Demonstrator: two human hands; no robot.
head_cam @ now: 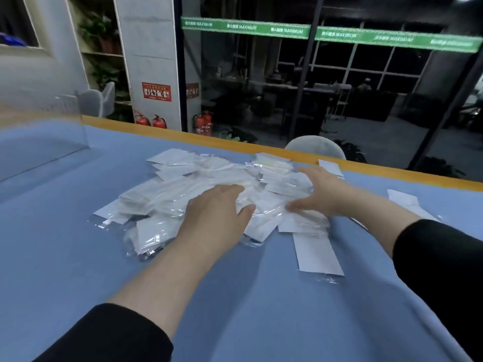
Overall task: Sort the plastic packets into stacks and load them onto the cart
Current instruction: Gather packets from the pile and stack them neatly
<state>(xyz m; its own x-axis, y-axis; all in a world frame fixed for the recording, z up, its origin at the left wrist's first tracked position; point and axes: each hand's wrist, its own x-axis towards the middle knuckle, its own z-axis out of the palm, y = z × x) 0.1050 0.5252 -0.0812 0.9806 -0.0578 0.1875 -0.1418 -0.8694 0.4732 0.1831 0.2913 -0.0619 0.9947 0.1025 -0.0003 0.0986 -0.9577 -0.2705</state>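
Your single head-worn wide-angle view looks forward and down from close above the blue surface (78, 257), taking in both forearms and, beyond its far edge, the dim room.

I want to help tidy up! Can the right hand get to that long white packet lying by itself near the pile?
Probably yes. The long packet lies flat on the blue table, just nearer than the pile, with nothing on top of it. The right hand rests on the pile close by and would only need to draw back.
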